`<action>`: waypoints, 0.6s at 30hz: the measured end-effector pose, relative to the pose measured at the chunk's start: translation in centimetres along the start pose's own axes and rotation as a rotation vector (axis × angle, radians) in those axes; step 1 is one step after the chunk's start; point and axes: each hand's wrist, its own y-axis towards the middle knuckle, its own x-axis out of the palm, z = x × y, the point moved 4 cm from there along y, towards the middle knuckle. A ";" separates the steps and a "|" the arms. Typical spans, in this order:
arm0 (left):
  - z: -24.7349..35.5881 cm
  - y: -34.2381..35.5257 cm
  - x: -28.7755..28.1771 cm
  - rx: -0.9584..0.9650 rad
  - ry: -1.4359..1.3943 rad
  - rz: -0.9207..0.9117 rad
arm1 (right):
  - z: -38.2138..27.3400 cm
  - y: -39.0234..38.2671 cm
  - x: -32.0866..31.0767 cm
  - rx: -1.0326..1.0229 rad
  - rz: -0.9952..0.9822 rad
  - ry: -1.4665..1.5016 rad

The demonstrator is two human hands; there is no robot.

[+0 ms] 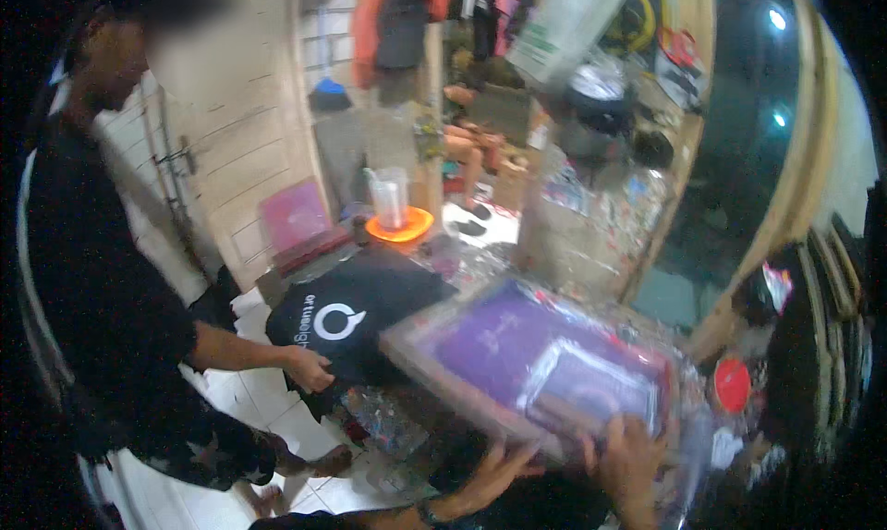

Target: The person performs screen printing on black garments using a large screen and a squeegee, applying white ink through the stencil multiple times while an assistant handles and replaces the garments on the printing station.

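A screen printing frame point(467, 332) with purple mesh and a pale rectangular outline lies tilted across the work surface in front of me. My left hand point(494, 475) is at its near edge, fingers against the wood and seeming to grip it. Farther right, my right hand point(630, 456) bends its fingers down over the near right part of the frame. A blurred brownish strip lies beside those fingers; whether they hold it or the frame's edge I cannot tell. Left of the frame lies a black T-shirt point(407, 285) with a white print, touched by another person's hand point(308, 369).
Another person point(120, 280) in dark clothes stands at the left. Behind the shirt are an orange plate point(416, 223) with a clear plastic cup point(390, 197) and a pink panel point(296, 214). A red round lid point(732, 385) is at the right, near stacked dark boards point(836, 299).
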 end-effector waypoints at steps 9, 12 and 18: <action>-15.5 -1.5 -10.2 -0.496 -0.195 0.055 | 2.1 -4.2 9.6 -0.083 -0.546 0.272; -13.6 -2.3 -9.2 -0.458 -0.193 0.098 | 1.7 -7.9 11.4 -0.111 -0.297 0.083; -7.4 -3.5 -6.8 -0.495 -0.049 0.077 | 5.0 -3.3 16.8 -0.223 -0.193 0.152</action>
